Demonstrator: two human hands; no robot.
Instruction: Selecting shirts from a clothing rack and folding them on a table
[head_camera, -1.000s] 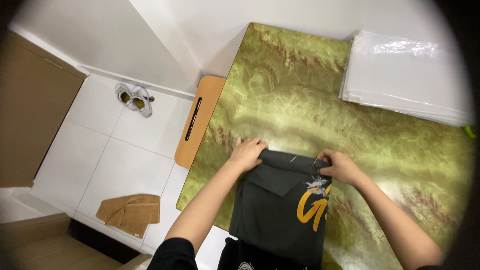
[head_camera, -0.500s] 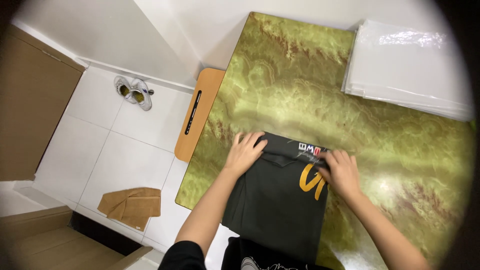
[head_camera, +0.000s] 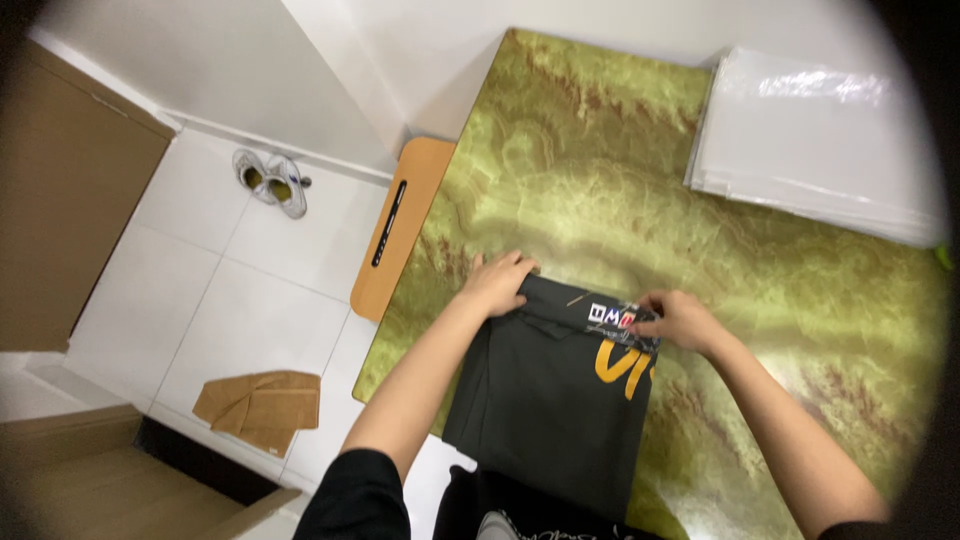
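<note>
Shirt (head_camera: 555, 400): dark, folded, flat on the near edge of the worktop (head_camera: 600, 190), lower end hanging over toward the body. Changed since a second ago: top fold then bunched up under both hands, now laid down and spread, with a small label strip and part of a yellow print showing near the far edge. Left hand (head_camera: 497, 283) now flat on the far left corner, fingers together and pressing, no pinch. Right hand (head_camera: 680, 320) shifted onto the label end, fingertips closed on the strip or on the cloth edge, hard to tell which through the blur. Judged from that: fold seated, now smoothing and squaring of the top edge.

Worktop glossy, green-gold marbled, otherwise mostly bare. Stack of clear plastic bags (head_camera: 815, 140) at the far right corner, well apart from the shirt. Wooden chair seat (head_camera: 400, 225) tucked against the left edge. Floor of white tiles below; pair of slippers (head_camera: 270, 180) near the wall, brown folded cloth (head_camera: 262, 405) lying closer in, brown cabinet (head_camera: 70, 200) at far left. White walls meeting behind the worktop's far corner.
</note>
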